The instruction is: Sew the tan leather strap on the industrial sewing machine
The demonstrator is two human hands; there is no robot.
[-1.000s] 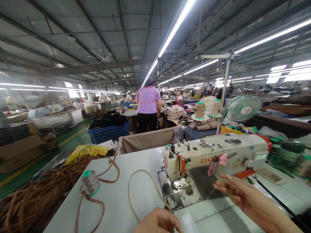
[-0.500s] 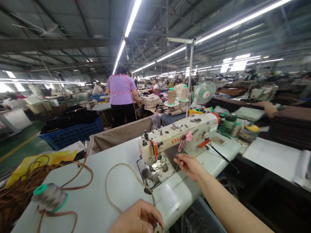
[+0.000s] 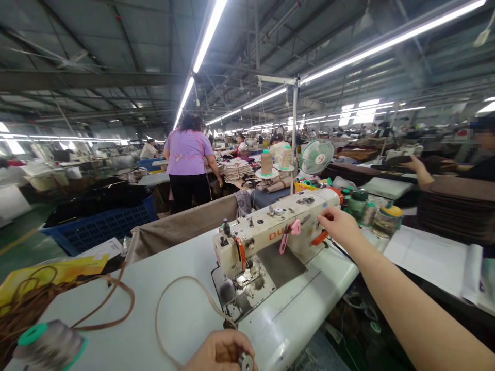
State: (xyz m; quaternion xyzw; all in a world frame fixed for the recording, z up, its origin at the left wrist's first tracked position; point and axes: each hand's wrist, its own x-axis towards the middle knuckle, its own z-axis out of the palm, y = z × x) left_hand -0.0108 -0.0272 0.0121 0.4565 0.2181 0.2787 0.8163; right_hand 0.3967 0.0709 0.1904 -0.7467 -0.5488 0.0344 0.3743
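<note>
A cream sewing machine [image 3: 270, 237] stands on a white table [image 3: 185, 314]. My right hand [image 3: 337, 224] reaches to the machine's right end, fingers curled against its side by the orange handwheel; what they grip is hidden. At the bottom edge my left hand [image 3: 220, 353] is closed on a small round metal bobbin [image 3: 245, 361]. A brown leather cord [image 3: 181, 304] loops across the table from the needle plate [image 3: 242, 293] toward a pile of cord [image 3: 23, 304] at the left. A grey thread spool [image 3: 48, 346] with green ends lies at the lower left.
Pink scissors [image 3: 288, 234] hang on the machine front. Jars and cones [image 3: 371, 214] and a small fan [image 3: 316, 156] stand behind it. A person in purple [image 3: 187, 165] stands by a blue crate [image 3: 96, 226]. Another person's arm [image 3: 421, 172] reaches over stacked material at the right.
My right hand left the needle area and moved right and up to the machine's handwheel end. The view swung a little further to the right. The left hand stays low, with the bobbin showing more.
</note>
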